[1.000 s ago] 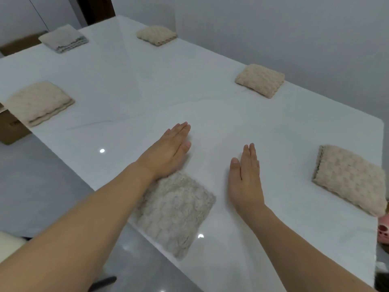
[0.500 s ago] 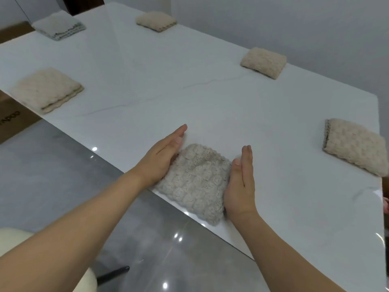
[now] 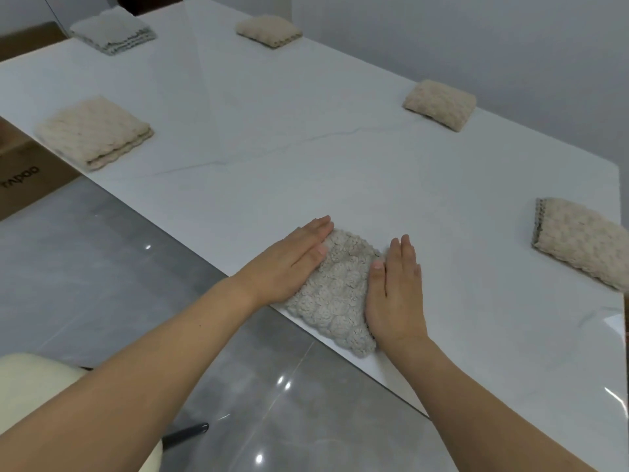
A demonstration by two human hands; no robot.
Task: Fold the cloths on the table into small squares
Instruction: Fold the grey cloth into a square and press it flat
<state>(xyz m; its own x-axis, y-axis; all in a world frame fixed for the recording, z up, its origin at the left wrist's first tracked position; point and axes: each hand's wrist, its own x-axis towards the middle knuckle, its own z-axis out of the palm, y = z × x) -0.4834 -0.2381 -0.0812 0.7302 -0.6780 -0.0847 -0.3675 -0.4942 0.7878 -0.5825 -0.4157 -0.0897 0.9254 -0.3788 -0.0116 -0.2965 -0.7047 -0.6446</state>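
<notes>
Beige bobble-knit folded cloth (image 3: 335, 287) at near table edge, now squeezed between both palms; a second ago sat flatter and further toward the edge with the hands ahead of it on bare tabletop, half a second ago already bracketed, now pressed tighter and looking narrower. Reads as squaring-up of a finished fold, not a new fold. Near corner overhanging white marble-look table (image 3: 306, 137) edge slightly.

Left hand (image 3: 292, 264) flat, fingers straight and together, palm against cloth's left side, thumb tip lying on top of knit. Right hand (image 3: 394, 287) likewise flat, fingers straight, inner edge and thumb pushing on cloth's right side. Neither hand curled round anything; both open-palmed, pressing.

Further out, five other small folded squares: beige one at right edge (image 3: 582, 243), beige one far right (image 3: 439, 103), beige one far centre (image 3: 269, 30), greyish-white one far left (image 3: 114, 34), beige one at left edge (image 3: 95, 131). All well apart. Judging by that, task looks nearly done, this cloth probably the last one. Brown cardboard box (image 3: 23, 178) on floor left, cream chair seat (image 3: 34, 376) bottom left.
</notes>
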